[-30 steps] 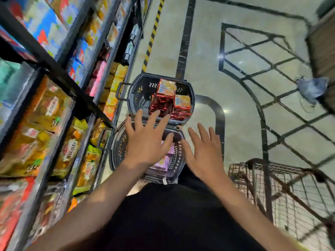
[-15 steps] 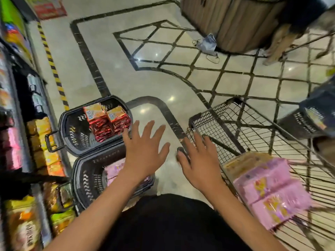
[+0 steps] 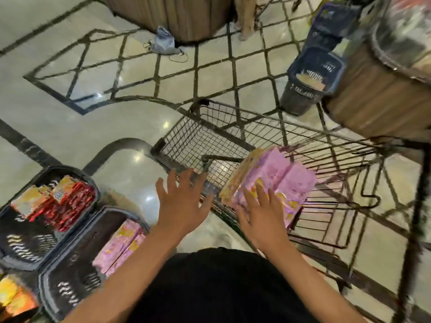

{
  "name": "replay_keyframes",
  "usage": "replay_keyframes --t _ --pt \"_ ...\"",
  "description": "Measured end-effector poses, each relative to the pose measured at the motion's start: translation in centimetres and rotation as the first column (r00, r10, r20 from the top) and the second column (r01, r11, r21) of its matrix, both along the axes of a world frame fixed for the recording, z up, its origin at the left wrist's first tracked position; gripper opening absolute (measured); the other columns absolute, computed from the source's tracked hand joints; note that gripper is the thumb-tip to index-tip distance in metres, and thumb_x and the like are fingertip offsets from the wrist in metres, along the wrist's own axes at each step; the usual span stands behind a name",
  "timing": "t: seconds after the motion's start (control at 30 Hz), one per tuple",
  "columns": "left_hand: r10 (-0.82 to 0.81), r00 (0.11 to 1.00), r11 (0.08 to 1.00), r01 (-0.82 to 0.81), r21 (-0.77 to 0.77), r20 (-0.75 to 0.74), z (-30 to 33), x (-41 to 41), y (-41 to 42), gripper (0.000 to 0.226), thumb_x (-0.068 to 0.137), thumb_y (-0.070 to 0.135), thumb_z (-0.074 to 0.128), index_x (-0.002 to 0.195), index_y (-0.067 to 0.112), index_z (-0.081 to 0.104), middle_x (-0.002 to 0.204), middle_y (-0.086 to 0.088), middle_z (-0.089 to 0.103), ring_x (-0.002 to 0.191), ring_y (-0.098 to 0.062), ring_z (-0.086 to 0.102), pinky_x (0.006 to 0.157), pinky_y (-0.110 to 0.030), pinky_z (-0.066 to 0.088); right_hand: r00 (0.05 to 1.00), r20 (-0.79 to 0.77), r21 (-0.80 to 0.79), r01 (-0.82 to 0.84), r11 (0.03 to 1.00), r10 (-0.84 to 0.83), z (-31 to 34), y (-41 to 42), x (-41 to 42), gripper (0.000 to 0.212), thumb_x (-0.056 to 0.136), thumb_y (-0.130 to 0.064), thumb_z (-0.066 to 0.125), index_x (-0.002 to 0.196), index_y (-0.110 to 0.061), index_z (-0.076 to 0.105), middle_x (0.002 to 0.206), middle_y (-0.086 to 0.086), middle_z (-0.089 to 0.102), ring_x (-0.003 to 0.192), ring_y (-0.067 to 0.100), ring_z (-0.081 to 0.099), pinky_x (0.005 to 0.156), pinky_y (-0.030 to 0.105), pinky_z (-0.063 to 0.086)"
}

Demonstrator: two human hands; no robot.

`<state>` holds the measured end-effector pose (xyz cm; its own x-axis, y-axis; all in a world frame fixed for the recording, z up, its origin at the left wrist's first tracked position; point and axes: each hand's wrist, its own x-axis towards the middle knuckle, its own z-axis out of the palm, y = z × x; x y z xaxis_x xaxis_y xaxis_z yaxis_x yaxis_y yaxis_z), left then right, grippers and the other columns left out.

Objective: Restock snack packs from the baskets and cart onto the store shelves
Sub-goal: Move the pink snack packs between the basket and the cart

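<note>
Snack packs (image 3: 272, 183), pink and shiny with yellow print, are sitting stacked in the wire cart (image 3: 233, 136) at center right of the frame. Right hand (image 3: 261, 215) is lying on the stack with fingers straight and spread, grip apart; left hand (image 3: 180, 203) is hovering over the cart's near rim, fingers splayed, holding nothing. Lower left, two dark baskets: one (image 3: 70, 276) is carrying more pink packs (image 3: 121, 245), the other (image 3: 21, 248) red ones (image 3: 63, 206).

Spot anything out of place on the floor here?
Yes: a blue-grey bag with loose cords lies on the tiled floor beside the wooden display base, apart from the baskets and cart. Nothing looks spilled.
</note>
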<state>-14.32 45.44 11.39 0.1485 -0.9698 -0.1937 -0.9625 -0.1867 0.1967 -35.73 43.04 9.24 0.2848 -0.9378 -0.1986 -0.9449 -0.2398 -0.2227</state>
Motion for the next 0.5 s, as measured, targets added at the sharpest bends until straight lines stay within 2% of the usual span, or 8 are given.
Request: replay_keyframes --t 0.07,0.13,0.23,0.4,0.5 --pt "-0.089 0.996 0.995 0.088 0.049 0.014 -0.8 -1.6 -1.4 0.066 0.096 0.064 0.028 0.154 0.034 0.037 0.161 -0.008 0.035 0.150 -0.042 0.019 0.117 -0.065 0.012 0.997 -0.034 0.037 0.076 0.996 -0.075 -1.3 0.0 -2.1 0.061 0.099 -0.055 0.037 0.141 -0.016 0.058 0.147 0.025 0.052 0.131 0.054 0.048 0.109 0.063 0.040" --pt "-0.197 0.980 0.978 0.195 0.082 0.027 -1.5 -3.1 -2.8 0.064 0.096 0.063 0.032 0.151 0.032 0.044 0.158 -0.011 0.041 0.146 -0.046 0.028 0.115 -0.066 0.018 0.987 -0.057 0.076 0.152 0.985 -0.148 -2.5 0.0 -4.0 0.065 0.098 -0.058 0.033 0.143 -0.018 0.057 0.148 0.026 0.051 0.134 0.054 0.046 0.109 0.064 0.039" --pt "-0.321 0.945 0.945 0.315 0.091 0.059 -2.7 -4.5 -4.4 0.063 0.092 0.061 0.033 0.143 0.029 0.053 0.148 -0.016 0.052 0.137 -0.049 0.041 0.110 -0.069 0.028 0.971 -0.064 0.076 0.235 0.969 -0.230 -3.8 0.1 -5.7 0.064 0.097 -0.058 0.037 0.142 -0.016 0.057 0.146 0.028 0.051 0.131 0.054 0.048 0.106 0.062 0.041" --pt "-0.484 0.873 0.863 0.463 0.201 0.067 -5.0 -6.7 -7.2 0.070 0.091 0.063 0.023 0.152 0.031 0.036 0.157 -0.013 0.037 0.145 -0.045 0.027 0.116 -0.066 0.020 0.932 -0.100 0.105 0.357 0.928 -0.347 -6.4 0.7 -6.6 0.065 0.099 -0.057 0.036 0.144 -0.013 0.053 0.142 0.026 0.052 0.120 0.051 0.051 0.101 0.056 0.045" --pt "-0.561 0.826 0.802 0.526 0.284 0.055 -7.0 -7.4 -8.9 0.068 0.096 0.060 0.033 0.156 0.027 0.028 0.157 -0.014 0.034 0.146 -0.043 0.024 0.116 -0.063 0.020 0.905 -0.068 0.222 0.425 0.878 -0.421 -8.0 0.3 -6.9 0.068 0.095 -0.052 0.036 0.142 -0.005 0.051 0.135 0.029 0.055 0.115 0.050 0.054 0.099 0.055 0.046"
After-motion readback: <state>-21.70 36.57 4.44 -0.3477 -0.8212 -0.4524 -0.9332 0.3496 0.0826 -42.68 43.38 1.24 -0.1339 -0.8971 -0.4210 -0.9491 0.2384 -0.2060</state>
